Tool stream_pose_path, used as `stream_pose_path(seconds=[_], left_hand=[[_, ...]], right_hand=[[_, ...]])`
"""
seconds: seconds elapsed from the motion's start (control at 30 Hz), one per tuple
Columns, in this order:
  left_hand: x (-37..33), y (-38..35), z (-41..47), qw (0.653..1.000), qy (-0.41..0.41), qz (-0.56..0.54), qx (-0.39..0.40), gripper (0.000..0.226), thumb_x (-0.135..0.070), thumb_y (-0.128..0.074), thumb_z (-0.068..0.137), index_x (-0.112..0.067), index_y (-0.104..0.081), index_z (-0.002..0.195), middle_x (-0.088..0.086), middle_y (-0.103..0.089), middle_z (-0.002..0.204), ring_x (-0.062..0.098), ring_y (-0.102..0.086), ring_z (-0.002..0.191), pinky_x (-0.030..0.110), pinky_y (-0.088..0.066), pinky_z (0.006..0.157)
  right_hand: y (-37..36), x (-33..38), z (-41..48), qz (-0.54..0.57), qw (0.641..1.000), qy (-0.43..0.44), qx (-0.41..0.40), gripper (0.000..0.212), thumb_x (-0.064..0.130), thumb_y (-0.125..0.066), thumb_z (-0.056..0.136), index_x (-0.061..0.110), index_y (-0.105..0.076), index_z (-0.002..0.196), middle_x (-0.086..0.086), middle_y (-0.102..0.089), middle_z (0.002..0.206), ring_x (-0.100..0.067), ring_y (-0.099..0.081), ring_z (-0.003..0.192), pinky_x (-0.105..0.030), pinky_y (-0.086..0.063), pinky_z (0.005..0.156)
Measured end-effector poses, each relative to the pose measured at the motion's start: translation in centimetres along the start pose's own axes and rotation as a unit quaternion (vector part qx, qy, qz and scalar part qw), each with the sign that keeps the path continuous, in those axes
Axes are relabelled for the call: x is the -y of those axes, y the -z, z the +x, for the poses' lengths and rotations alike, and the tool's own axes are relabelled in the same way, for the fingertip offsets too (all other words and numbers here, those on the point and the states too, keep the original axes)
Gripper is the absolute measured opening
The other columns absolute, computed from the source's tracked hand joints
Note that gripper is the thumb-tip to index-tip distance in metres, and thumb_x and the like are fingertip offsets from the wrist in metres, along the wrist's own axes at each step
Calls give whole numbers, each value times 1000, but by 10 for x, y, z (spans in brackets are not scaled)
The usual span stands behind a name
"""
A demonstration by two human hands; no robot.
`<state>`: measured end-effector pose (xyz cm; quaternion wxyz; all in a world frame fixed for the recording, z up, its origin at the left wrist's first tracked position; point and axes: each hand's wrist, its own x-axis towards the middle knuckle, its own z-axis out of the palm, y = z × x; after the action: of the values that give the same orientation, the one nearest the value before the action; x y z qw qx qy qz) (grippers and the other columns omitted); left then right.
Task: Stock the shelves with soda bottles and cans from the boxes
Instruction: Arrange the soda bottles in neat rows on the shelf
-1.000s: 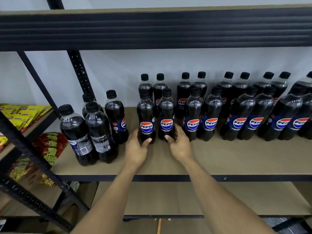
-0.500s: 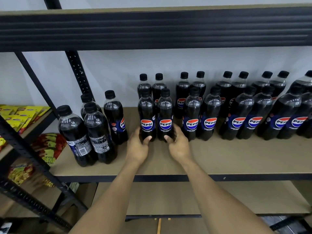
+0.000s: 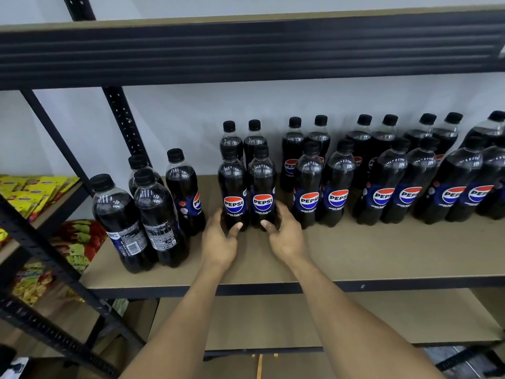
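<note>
Two dark Pepsi bottles stand side by side near the middle of the shelf board [image 3: 355, 258], labels facing me. My left hand [image 3: 220, 242] grips the base of the left bottle [image 3: 232, 187]. My right hand [image 3: 285, 236] grips the base of the right bottle [image 3: 263, 187]. Two more bottles [image 3: 241, 138] stand right behind them. To the right runs a double row of Pepsi bottles [image 3: 382, 181], in pairs. Several bottles [image 3: 153, 214] stand loosely grouped at the left end, some with labels turned away.
The upper shelf beam [image 3: 246, 50] hangs low over the bottles. A black upright post [image 3: 123, 124] rises behind the left group. Snack packets [image 3: 30, 195] fill the neighbouring rack at left. A lower shelf board [image 3: 382, 318] lies beneath.
Both hands have eased the two front bottles a little further back toward the pair behind them. My grip on their bases is unchanged.
</note>
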<state>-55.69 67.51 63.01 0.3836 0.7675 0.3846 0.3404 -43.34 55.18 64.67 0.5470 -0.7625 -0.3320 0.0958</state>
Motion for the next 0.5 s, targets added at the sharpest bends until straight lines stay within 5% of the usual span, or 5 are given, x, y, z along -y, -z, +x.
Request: stream_pose_path(seconds=[0.23, 0.5], left_hand=[[0, 0, -1, 1000, 0, -2, -4, 63, -36, -72, 90, -22, -45, 146, 1, -57, 142, 19, -53, 132, 47, -45, 109], [-4, 1, -3, 1000, -12, -4, -9, 63, -30, -72, 92, -19, -44, 148, 3, -56, 143, 19, -52, 132, 43, -43, 111]], right_hand=[[2, 2, 1, -8, 1000, -6, 14, 62, 19, -68, 95, 27, -41, 150, 5, -58, 143, -12, -49, 135, -25, -37, 107], [2, 0, 3, -22, 999, -15, 22, 64, 23, -69, 95, 28, -38, 152, 4, -57, 144, -15, -49, 137, -34, -41, 112]])
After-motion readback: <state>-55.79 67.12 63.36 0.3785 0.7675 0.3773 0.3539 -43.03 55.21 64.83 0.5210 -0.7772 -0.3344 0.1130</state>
